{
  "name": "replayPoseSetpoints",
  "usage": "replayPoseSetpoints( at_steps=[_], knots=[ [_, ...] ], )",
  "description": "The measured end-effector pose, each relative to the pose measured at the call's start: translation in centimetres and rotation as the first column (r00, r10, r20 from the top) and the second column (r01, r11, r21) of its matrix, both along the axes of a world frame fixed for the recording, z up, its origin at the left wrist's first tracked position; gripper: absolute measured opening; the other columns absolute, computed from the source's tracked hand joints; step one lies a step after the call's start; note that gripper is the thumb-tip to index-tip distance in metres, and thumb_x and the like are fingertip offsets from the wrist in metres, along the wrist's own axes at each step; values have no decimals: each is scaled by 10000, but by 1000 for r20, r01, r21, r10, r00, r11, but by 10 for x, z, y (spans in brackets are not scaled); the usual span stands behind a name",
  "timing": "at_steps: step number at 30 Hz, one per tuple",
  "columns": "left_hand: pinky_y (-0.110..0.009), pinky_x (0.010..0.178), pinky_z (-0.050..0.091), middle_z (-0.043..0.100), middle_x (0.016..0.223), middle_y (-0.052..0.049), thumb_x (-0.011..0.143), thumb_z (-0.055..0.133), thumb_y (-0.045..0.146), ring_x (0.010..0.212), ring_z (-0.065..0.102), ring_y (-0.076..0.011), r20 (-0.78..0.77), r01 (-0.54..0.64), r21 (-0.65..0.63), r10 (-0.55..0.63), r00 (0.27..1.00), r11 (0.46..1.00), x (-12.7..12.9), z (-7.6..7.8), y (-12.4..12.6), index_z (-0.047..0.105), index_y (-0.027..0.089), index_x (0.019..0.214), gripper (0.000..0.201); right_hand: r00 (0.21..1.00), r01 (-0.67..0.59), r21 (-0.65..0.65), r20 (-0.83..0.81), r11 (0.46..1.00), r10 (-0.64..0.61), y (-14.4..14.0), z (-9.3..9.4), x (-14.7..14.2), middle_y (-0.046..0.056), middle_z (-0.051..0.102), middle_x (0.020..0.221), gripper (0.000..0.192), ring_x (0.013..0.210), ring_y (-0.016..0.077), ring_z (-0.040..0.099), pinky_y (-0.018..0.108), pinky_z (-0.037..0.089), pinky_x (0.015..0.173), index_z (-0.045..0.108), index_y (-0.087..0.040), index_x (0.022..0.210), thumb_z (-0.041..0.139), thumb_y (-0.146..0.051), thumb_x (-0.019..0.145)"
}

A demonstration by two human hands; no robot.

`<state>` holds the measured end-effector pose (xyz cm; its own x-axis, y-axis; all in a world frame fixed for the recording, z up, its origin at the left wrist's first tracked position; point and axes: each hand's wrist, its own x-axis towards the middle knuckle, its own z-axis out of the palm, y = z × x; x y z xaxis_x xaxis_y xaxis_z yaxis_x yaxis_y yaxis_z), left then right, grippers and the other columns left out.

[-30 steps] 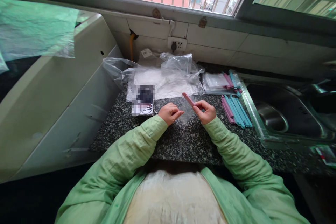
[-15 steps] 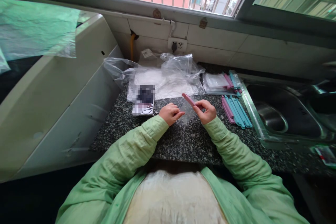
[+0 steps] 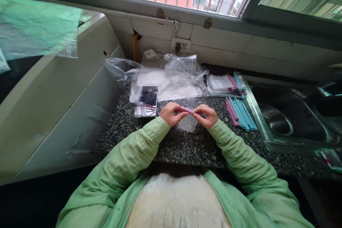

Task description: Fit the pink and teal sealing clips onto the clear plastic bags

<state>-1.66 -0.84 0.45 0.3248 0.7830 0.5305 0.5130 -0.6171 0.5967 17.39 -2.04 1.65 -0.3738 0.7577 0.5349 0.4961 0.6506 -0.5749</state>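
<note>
Pink clip point(image 3: 187, 110) is pinched at both ends by the left hand point(image 3: 171, 113) and right hand point(image 3: 207, 115); keep it level over the clear bag point(image 3: 188, 124).

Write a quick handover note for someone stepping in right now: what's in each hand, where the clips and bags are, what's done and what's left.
Left hand and right hand each pinch an end of one pink clip, held level over a small clear bag on the counter.
Loose pink and blue clips lie right of the hands, by the sink.
Bagged clips sit behind them.
Empty clear bags are piled by the wall.
Left: loose clips remain unbagged.
</note>
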Motion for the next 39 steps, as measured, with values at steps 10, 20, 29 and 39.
replayPoseSetpoints(
  at_steps=[10, 20, 29, 39],
  knots=[
    [-252, 564, 363, 499, 563, -19, 732, 525, 471, 601, 420, -130, -72, 99, 133, -90, 993, 986, 0, -3, 2, 549, 163, 580, 344, 997, -56, -27, 49, 998, 58, 2, -1, 1, 30, 552, 621, 148, 602, 123, 483, 257, 398, 554, 590, -169, 672, 564, -305, 725],
    [-260, 564, 362, 462, 565, -13, 780, 468, 439, 595, 400, -130, -17, 49, 132, -47, 999, 990, 0, 3, 0, 477, 167, 562, 349, 995, 63, -306, -56, 950, -84, 9, -5, 7, -20, 518, 593, 167, 560, 92, 461, 221, 374, 551, 553, -162, 640, 628, -310, 623],
    [-260, 549, 354, 447, 540, -8, 774, 469, 450, 581, 396, -132, -50, 19, 125, -13, 999, 992, 0, -1, 1, 470, 171, 546, 360, 985, 161, -392, 9, 906, -171, 8, -8, 6, -30, 485, 539, 215, 538, 80, 434, 210, 353, 543, 534, -149, 548, 595, -339, 628],
    [-269, 572, 361, 468, 559, -18, 776, 473, 434, 597, 397, -138, -53, 22, 166, -13, 998, 986, 0, -1, 1, 458, 173, 530, 359, 966, 110, -623, -117, 775, -231, 8, -16, 4, -25, 533, 518, 259, 495, 83, 454, 222, 381, 510, 608, -132, 584, 638, -388, 561]
  ],
)
